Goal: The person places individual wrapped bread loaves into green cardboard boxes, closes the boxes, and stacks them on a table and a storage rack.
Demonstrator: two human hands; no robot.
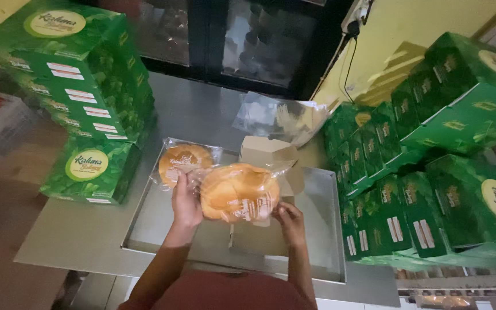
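Both my hands hold a round golden bun sealed in a clear plastic bag (237, 192) just above a metal tray (322, 229). My left hand (185, 204) grips the bag's left side. My right hand (290, 221) pinches its lower right edge. A second bagged bun (183, 161) lies on the tray just behind my left hand. An open brown cardboard box (265, 152) sits behind the held bun, partly hidden by it.
Stacks of green printed cartons stand at the left (81, 86) and at the right (443, 166). A pile of clear empty bags (276, 117) lies at the back. The tray rests on a steel counter (81, 235). A dark glass-door cabinet (248, 40) stands behind.
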